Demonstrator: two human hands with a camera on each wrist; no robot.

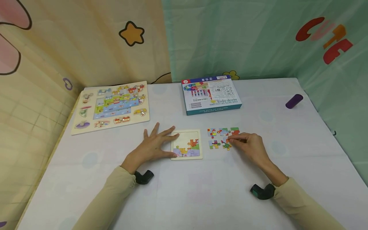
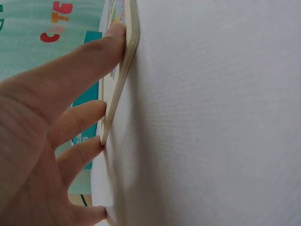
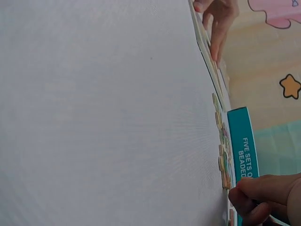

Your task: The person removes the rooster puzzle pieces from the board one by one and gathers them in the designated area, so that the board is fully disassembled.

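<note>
The left hand [image 1: 153, 145] rests with spread fingers at the left side of a small wooden puzzle board [image 1: 186, 131]. Its thumb [image 2: 110, 44] presses the board's near edge and another fingertip touches the upper left. Several joined pieces [image 1: 187, 151] fill the bottom and right of the board; its upper left is bare wood. To the right, the right hand [image 1: 251, 147] pinches a small colourful puzzle piece [image 1: 228, 140] between thumb and forefinger, low over the loose pieces. Those loose puzzle pieces [image 1: 214, 144] lie in two rows; the fingers partly hide some.
A larger wooden knob puzzle board [image 1: 126, 123] lies at the back left, with picture panels on top of it. A flat teal-edged box [image 1: 212, 95] sits at the back middle. A purple cylinder [image 1: 294, 101] lies at the far right. Printed curtains stand behind the table.
</note>
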